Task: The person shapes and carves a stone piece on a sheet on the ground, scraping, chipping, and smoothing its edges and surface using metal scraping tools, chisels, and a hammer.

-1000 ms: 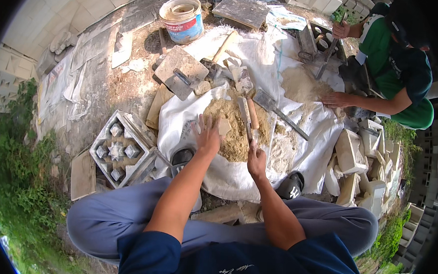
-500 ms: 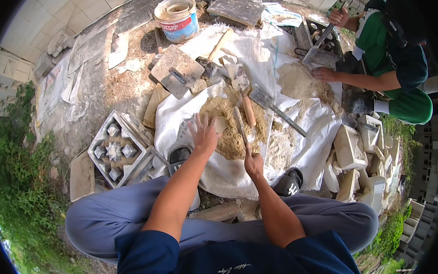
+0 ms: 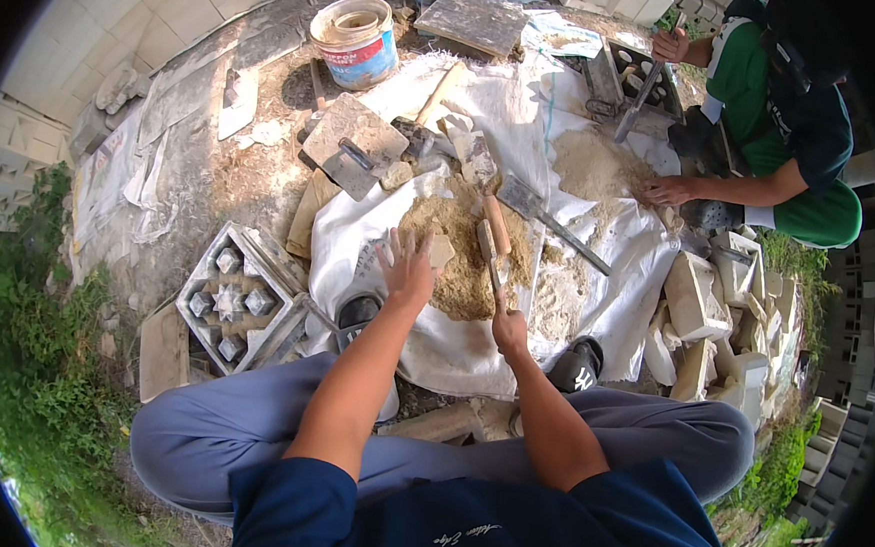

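My left hand (image 3: 411, 272) lies with fingers spread at the left side of a heap of damp tan sand mix (image 3: 461, 293). A small pale flat piece (image 3: 442, 251) sits against its thumb side. My right hand (image 3: 509, 330) is closed round the handle of a narrow flat-bladed tool (image 3: 487, 244), whose blade rests over the heap. Right beside that blade lies a trowel with a wooden handle (image 3: 498, 224). The heap sits on a white sheet (image 3: 423, 348) in front of my crossed legs.
A square float (image 3: 337, 147), a long-handled metal tool (image 3: 570, 232) and a paint bucket (image 3: 356, 53) lie beyond the heap. To the left stands a patterned mould (image 3: 240, 302); to the right, stacked pale blocks (image 3: 701, 300). A co-worker in green (image 3: 767, 133) works at far right.
The tool in my right hand has shifted slightly and its blade now shows broader. My left hand stays nearly in place. The co-worker's lower hand has moved toward the right.
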`<move>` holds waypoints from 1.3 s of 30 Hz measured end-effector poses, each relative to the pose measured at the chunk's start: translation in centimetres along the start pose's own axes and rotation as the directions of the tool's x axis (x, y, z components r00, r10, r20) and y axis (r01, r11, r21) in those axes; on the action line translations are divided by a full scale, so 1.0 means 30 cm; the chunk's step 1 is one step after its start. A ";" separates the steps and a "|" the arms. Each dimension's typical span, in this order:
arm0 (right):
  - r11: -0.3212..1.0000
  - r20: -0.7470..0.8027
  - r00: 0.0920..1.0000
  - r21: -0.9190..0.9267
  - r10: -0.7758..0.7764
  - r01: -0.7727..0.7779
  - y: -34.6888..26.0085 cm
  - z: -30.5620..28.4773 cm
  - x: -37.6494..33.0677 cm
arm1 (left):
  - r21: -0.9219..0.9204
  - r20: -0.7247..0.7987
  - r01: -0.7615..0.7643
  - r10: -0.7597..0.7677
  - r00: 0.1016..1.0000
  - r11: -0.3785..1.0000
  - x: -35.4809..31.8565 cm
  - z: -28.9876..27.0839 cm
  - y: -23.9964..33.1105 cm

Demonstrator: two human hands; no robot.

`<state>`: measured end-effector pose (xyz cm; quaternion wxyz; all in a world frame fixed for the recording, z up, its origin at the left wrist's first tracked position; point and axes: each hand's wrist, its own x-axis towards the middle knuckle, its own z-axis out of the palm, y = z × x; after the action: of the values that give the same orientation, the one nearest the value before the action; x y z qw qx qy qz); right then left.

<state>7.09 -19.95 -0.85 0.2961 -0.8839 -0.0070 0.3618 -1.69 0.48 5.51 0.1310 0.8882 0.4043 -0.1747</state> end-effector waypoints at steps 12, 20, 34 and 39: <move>0.999 -0.180 0.983 -0.020 -0.041 0.038 -0.104 -0.110 -0.084 | 0.014 -0.024 0.005 -0.005 1.000 1.000 0.001 0.017 -0.014; 0.985 -0.278 0.956 0.118 -0.092 0.129 -0.020 -0.124 -0.037 | -0.043 -0.052 -0.019 0.016 0.999 0.999 0.003 0.022 0.001; 0.993 -0.182 0.983 -0.110 0.028 -0.048 -0.084 -0.140 -0.052 | -0.030 -0.028 -0.002 0.001 1.000 1.000 -0.003 0.004 0.002; 0.998 -0.219 0.976 -0.062 -0.006 -0.008 -0.057 -0.135 0.001 | -0.023 -0.027 -0.007 0.006 1.000 1.000 0.000 0.002 -0.005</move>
<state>10.07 -20.63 2.31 0.2673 -0.9272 0.0147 0.2619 -1.84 0.56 5.45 0.1365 0.8902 0.4051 -0.1578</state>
